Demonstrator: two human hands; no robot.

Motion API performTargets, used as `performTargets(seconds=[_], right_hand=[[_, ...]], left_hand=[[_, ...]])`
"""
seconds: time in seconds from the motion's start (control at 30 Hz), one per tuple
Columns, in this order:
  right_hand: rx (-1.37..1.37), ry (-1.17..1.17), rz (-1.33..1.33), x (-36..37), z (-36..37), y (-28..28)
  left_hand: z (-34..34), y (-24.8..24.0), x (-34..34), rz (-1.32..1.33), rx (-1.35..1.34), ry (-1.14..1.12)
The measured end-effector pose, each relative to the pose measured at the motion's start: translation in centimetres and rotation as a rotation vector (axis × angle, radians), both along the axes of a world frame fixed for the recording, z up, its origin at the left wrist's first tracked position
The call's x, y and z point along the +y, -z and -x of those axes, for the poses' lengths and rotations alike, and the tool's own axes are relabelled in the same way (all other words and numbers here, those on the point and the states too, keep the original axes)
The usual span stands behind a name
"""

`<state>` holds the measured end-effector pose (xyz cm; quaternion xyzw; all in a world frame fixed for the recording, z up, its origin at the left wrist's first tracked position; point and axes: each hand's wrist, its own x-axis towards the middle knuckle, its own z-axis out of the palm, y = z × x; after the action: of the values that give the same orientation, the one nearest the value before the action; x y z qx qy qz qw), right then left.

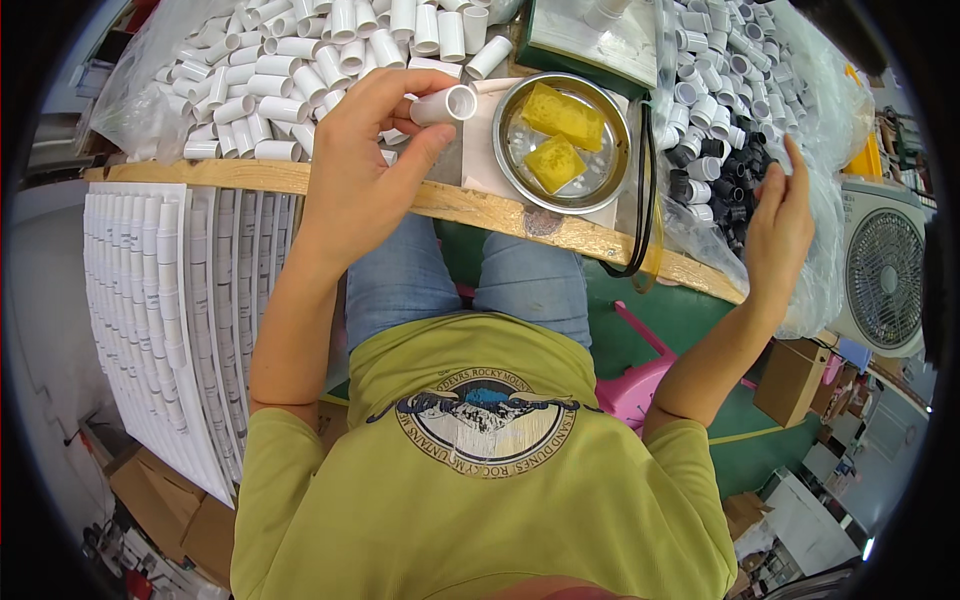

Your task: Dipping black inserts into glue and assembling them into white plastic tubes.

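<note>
The left hand [365, 185] pinches a white tube [432, 108] between thumb and fingers just left of a metal bowl [618, 150] with yellow sponges [565, 118], a heap of white tubes [275, 88] lying beyond, while the right hand [782, 225] is beside black pieces [735, 185], whether gripping any I cannot tell.

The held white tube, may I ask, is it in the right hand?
No, the left hand holds the white tube, beside the metal dish.
</note>
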<state>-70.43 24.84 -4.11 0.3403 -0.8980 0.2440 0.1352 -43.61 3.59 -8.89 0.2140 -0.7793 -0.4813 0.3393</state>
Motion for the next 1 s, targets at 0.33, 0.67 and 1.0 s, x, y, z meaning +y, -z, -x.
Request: performTargets(seconds=[0.33, 0.67, 1.0], right_hand=[[-0.356, -0.573, 0.185, -4.5, -7.0, 3.0], [0.008, -0.774, 0.030, -6.0, -8.4, 4.8], [-1.111, -0.717, 0.609, -3.9, -9.1, 4.0]], left_hand=[[-0.1, 0.6, 1.2, -0.383, 0.044, 0.106], [0.1, 0.9, 1.8, -0.196, 0.074, 0.033], [1.7, -0.2, 4.1, 0.458, 0.052, 0.092]])
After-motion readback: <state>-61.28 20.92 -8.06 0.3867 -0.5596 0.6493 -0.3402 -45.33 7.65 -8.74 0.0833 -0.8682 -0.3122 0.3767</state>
